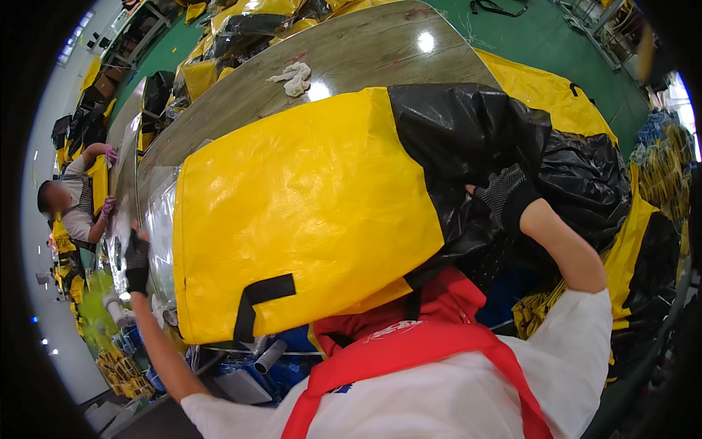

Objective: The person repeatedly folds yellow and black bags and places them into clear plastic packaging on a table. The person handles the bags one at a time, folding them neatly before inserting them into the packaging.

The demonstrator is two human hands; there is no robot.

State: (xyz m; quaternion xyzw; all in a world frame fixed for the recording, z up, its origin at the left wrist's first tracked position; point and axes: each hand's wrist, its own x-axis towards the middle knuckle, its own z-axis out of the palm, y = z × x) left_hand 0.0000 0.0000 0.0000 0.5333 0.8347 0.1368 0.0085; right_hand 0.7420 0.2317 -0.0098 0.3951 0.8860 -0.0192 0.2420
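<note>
A large yellow bag (307,212) with a crumpled black section (468,139) lies across the table in front of me. A black strap (256,300) is fixed near its lower left corner. My right hand (506,196), in a dark dotted glove, is closed on the black section, thumb toward the yellow part; its fingertips are hidden. At the far left, my left hand (137,256), also gloved, reaches beside clear plastic sheeting (159,230) with fingers stretched out. That sheeting lies partly under the yellow bag's left edge.
A white rag (294,77) lies on the wood-patterned table (351,62). Yellow and black bags are heaped behind it and hang at the right. Another person (77,194) in pink gloves handles a yellow piece at the left. Bundled straps (662,161) hang at far right.
</note>
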